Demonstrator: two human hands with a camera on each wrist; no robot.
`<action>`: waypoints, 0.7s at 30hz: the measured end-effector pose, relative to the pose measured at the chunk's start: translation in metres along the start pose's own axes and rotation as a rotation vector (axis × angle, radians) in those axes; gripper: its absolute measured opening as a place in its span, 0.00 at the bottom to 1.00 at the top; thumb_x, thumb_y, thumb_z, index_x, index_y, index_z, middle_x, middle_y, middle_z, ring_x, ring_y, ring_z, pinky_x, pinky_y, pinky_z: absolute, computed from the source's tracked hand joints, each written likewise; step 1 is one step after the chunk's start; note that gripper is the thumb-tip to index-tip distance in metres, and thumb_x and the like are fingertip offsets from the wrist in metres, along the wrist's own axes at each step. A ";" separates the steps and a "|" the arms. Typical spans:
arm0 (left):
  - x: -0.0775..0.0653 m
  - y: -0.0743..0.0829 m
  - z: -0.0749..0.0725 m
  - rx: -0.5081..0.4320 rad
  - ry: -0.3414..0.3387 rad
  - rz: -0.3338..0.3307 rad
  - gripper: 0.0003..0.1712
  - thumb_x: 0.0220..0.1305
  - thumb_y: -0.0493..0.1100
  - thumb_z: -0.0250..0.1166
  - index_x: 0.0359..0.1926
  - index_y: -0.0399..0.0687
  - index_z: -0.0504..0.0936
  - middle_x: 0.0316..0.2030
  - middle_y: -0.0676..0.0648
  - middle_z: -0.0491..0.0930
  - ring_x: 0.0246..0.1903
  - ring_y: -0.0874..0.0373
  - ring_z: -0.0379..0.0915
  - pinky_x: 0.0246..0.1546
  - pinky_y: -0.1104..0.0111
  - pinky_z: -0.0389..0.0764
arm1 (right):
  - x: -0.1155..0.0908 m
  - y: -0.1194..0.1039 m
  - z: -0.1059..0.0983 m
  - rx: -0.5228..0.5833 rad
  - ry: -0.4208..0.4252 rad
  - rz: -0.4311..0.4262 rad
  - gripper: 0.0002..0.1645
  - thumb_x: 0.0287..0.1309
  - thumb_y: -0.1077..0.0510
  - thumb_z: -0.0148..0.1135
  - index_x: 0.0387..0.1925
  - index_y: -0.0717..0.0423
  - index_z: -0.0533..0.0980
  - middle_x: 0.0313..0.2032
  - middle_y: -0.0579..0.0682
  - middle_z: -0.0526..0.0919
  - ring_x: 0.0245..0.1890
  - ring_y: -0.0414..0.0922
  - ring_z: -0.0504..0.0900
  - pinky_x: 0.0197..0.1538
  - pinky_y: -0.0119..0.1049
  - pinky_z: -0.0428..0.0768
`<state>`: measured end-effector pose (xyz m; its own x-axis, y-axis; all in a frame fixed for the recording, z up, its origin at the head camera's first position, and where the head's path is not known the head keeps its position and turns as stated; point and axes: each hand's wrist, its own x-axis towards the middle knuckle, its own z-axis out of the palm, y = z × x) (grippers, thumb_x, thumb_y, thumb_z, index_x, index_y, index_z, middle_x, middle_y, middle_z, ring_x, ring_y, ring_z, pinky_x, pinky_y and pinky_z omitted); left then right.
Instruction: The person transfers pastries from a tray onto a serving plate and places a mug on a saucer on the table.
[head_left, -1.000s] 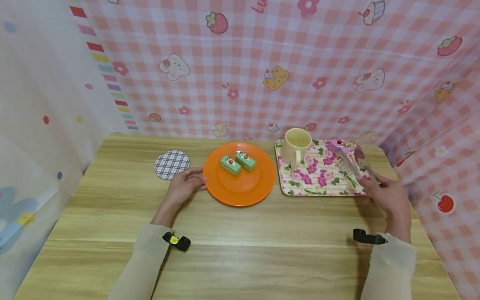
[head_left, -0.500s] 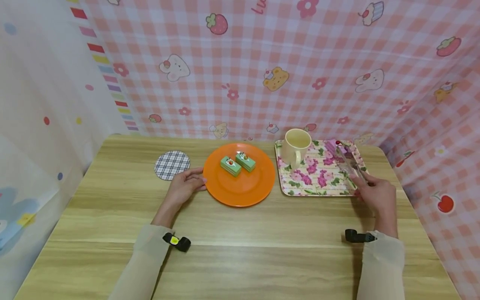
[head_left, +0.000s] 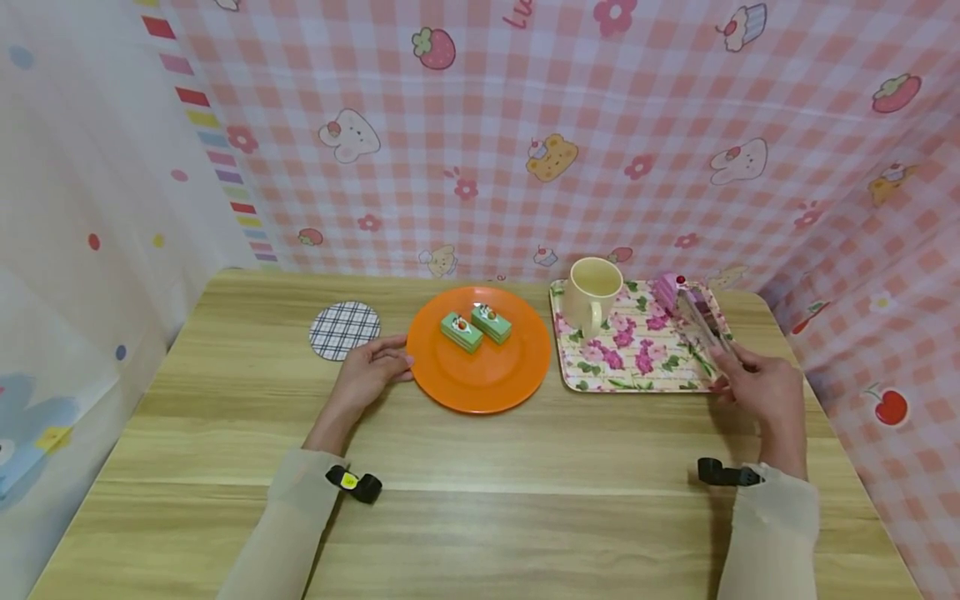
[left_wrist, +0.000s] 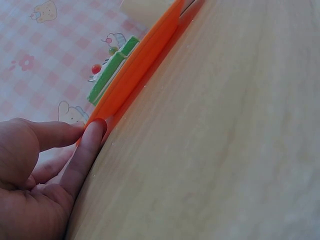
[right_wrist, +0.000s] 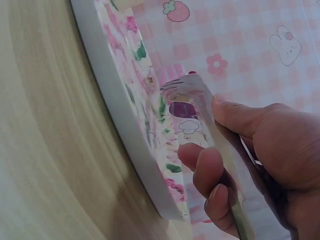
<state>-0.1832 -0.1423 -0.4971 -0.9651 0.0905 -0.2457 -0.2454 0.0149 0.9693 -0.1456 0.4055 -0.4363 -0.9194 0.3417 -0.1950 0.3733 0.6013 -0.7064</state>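
My left hand [head_left: 366, 377] pinches the left rim of an orange plate [head_left: 480, 387], thumb and finger on either side of it in the left wrist view. Two green cake slices [head_left: 461, 332] with small fruit toppings sit on the plate. With my right hand [head_left: 767, 393] I grip metal tongs [head_left: 699, 320], their tips beside a pink cake slice [head_left: 665, 293] topped with a red cherry. This slice lies on the far right part of a floral tray [head_left: 637, 367]. A dark piece [right_wrist: 183, 110] shows past the tongs in the right wrist view; its kind is unclear.
A cream mug [head_left: 592, 292] stands on the tray's left part, handle toward me. Left of the plate lies a round checked coaster [head_left: 345, 331]. A pink checked cloth [head_left: 487, 125] hangs behind the wooden table [head_left: 480, 517].
The right hand has moved left with the tongs, then slightly back right, and the tong arms have come closer together near the pink cake slice. The left hand and plate have stayed put.
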 end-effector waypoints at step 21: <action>-0.001 0.000 0.000 0.007 0.004 0.012 0.27 0.70 0.31 0.63 0.69 0.35 0.72 0.42 0.45 0.81 0.38 0.62 0.84 0.47 0.69 0.91 | -0.013 -0.030 -0.001 -0.014 0.075 -0.144 0.43 0.65 0.28 0.57 0.71 0.49 0.69 0.20 0.44 0.85 0.17 0.46 0.83 0.17 0.36 0.77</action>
<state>-0.1824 -0.1421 -0.4969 -0.9684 0.0868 -0.2336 -0.2327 0.0211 0.9723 -0.1442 0.3837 -0.4122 -0.9518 0.3042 -0.0404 0.2406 0.6581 -0.7134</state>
